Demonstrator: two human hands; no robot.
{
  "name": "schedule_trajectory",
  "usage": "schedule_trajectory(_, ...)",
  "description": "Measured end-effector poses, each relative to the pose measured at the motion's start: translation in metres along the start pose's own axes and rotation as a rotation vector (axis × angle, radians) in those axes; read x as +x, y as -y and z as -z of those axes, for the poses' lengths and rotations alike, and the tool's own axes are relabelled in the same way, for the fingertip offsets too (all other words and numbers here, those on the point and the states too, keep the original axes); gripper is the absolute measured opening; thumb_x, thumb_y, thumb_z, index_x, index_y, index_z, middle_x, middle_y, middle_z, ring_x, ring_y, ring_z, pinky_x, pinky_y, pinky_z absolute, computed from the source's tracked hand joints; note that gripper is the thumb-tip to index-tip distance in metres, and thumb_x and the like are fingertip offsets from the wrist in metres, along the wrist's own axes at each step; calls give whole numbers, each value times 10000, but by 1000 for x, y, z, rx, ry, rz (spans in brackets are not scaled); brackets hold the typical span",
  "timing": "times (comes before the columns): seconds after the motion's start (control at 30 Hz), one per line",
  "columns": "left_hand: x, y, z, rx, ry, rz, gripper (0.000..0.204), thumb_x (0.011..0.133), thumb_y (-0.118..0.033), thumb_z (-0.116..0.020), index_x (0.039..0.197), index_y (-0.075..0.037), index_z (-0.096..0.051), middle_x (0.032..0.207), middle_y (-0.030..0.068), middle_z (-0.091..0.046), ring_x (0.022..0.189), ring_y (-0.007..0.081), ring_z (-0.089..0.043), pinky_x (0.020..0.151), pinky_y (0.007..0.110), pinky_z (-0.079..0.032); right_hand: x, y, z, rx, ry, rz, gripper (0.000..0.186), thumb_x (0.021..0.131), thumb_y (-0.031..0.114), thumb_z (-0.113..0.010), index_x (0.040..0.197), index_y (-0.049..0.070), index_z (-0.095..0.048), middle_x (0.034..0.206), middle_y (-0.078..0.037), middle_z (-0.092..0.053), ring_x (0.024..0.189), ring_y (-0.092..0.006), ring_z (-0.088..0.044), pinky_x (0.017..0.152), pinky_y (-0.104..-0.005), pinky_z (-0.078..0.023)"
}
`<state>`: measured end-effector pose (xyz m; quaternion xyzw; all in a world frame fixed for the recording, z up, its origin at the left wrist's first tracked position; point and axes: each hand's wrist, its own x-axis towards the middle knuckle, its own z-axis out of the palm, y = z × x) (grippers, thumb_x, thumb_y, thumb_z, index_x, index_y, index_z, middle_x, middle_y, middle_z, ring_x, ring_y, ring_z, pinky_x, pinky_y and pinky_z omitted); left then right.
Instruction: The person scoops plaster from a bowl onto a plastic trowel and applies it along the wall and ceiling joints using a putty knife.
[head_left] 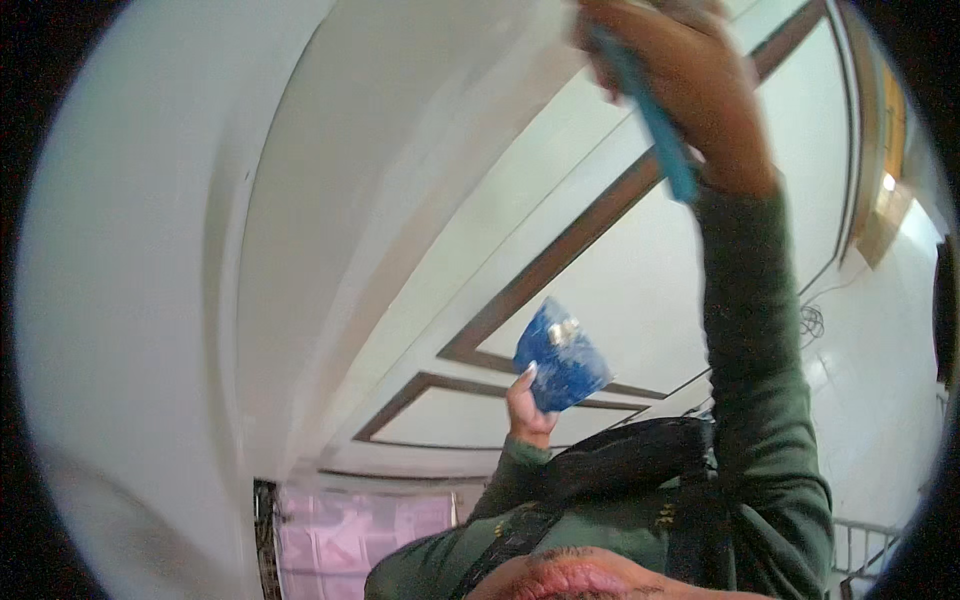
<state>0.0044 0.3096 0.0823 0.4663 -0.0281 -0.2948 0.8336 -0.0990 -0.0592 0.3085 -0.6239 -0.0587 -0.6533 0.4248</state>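
My left hand [531,405] grips the edge of a blue, roughly four-sided flat board [570,370], thumb on its face. Whitish smears cover the board, and a small pale lump of paste [564,332] sits near its upper edge. My right hand [690,85] is raised high at the top of the picture, blurred by motion. Its fingers are wrapped round a tool with a long teal handle [655,125], which slants down toward my wrist. The working end of that tool is hidden or out of the picture. Beside the raised hand runs a pale, curved plaster surface [400,150].
Brown trim strips [565,255] frame white panels behind my arms. A pink curtain [365,535] hangs at lower left. At right are a coil of thin wire [811,322] and, lower, a metal railing [865,545]. A dark strap bag [630,460] lies across my chest.
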Motion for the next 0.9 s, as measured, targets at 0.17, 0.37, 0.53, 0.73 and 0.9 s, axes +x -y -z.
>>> schedule_trajectory(0.17, -1, 0, 0, -33, 13, 53, 396, 911, -166, -532, 1274, -15, -491, 1186, 139, -604, 1057, 302, -608, 937, 459, -490, -140, 14, 31, 357, -122, -474, 347, 943, 245, -551, 1149, -33, -572, 766, -83, -602, 554, -99, -567, 441, -201, -434)
schedule_trajectory(0.37, 7, 6, 17, 205, -196, 18, 423, 898, -257, -589, 1246, -30, -511, 1129, 105, -615, 1014, 253, -607, 914, 413, -500, -336, -18, 90, 56, -226, -1124, 345, 951, 236, -535, 1169, -27, -577, 823, -94, -642, 559, -90, -529, 468, -228, -422)
schedule_trajectory(0.53, 21, 2, 37, 142, -76, 32, 508, 882, -248, -591, 1304, 1, -456, 1224, 160, -573, 1118, 323, -560, 993, 509, -437, -496, 1, 148, -9, -607, -1545, 339, 940, 345, -542, 896, 15, -607, 655, -27, -566, 489, -102, -495, 427, -246, -401)
schedule_trajectory(0.73, 49, 21, 54, 69, -117, 41, 413, 925, -238, -554, 1266, -11, -501, 1224, 134, -590, 1100, 269, -580, 958, 414, -479, -575, 72, 184, -282, -774, -1611, 186, 934, 179, -514, 974, 2, -554, 811, -77, -632, 578, -99, -542, 450, -247, -458)
schedule_trajectory(0.9, 56, 29, 58, 20, 15, 118, 453, 938, -254, -545, 1316, -22, -454, 1268, 140, -559, 1124, 282, -563, 1010, 423, -433, -615, 123, 219, -418, -573, -1778, 353, 912, 244, -552, 1126, -37, -560, 794, -83, -668, 498, -134, -532, 421, -271, -460)
